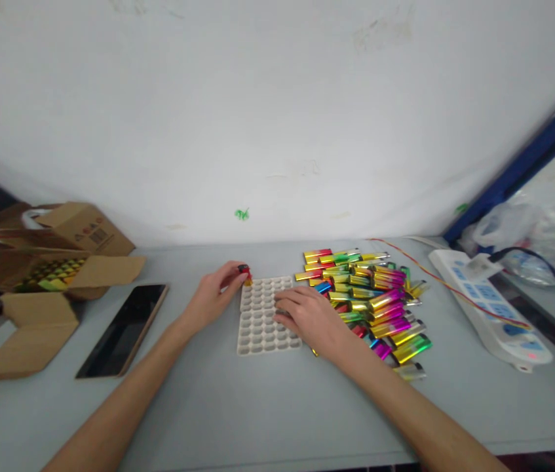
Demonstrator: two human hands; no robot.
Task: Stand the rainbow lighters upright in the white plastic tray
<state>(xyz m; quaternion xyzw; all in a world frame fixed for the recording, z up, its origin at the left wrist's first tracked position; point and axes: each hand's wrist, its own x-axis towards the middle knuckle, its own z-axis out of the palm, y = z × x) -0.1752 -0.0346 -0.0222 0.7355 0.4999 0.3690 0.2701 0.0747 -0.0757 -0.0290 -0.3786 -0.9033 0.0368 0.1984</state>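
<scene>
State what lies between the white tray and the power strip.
In the head view: piled shiny lighters, part of the right hand, and a red-yellow wire.

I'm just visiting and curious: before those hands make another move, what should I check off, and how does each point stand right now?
1. Left hand has a grip on the red lighter: ok, pinched at the tray's far left corner.
2. White tray lies flat on the table: ok.
3. All tray cells in sight: not ok, the right hand covers some.
4. Right hand free of any lighter: cannot tell, its fingertips hide what is beneath.
5. Loose lighters in neat order: not ok, they lie jumbled right of the tray.
6. Phone apart from the tray: ok.
</scene>
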